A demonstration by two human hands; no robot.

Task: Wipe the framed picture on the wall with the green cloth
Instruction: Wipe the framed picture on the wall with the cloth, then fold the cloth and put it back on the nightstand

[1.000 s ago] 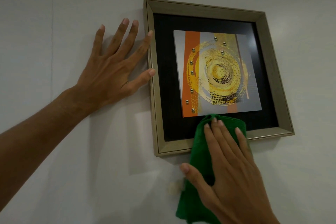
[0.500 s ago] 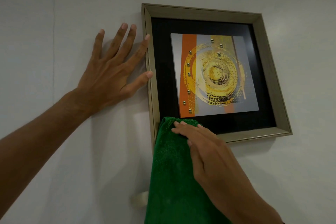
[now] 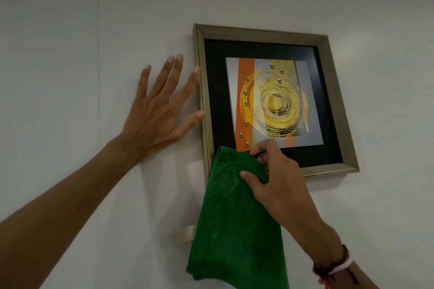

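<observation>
From the head camera, a framed picture (image 3: pixel 270 101) is hanging on a pale wall (image 3: pixel 70 54), seen from below and slightly tilted in the wide lens. Its frame is a dull gold colour with a black mat inside, and the print in the middle is showing yellow rings, an orange stripe and small metallic studs.

The left hand (image 3: pixel 159 110) is lying flat on the wall just beside the frame's left edge, fingers spread and gripping nothing. The tips of its thumb and forefinger are sitting right at the frame's side rail; whether they are actually touching it is hard to say from this angle.

The right hand (image 3: pixel 277 176) is pinching the green cloth (image 3: pixel 234 218) near its top edge, thumb in front of the fabric and fingers curled behind it, at the picture's lower left corner. The top of the cloth is covering that corner of the frame and a strip of the black mat, and the rest is hanging loose down the wall below the frame. The knuckles are overlapping the bottom edge of the print.

A dark bracelet with a white and red thread (image 3: pixel 335 267) is sitting on the right wrist. A small pale hook-like fitting (image 3: pixel 184 233) is sticking out from the wall beside the cloth's left edge.
</observation>
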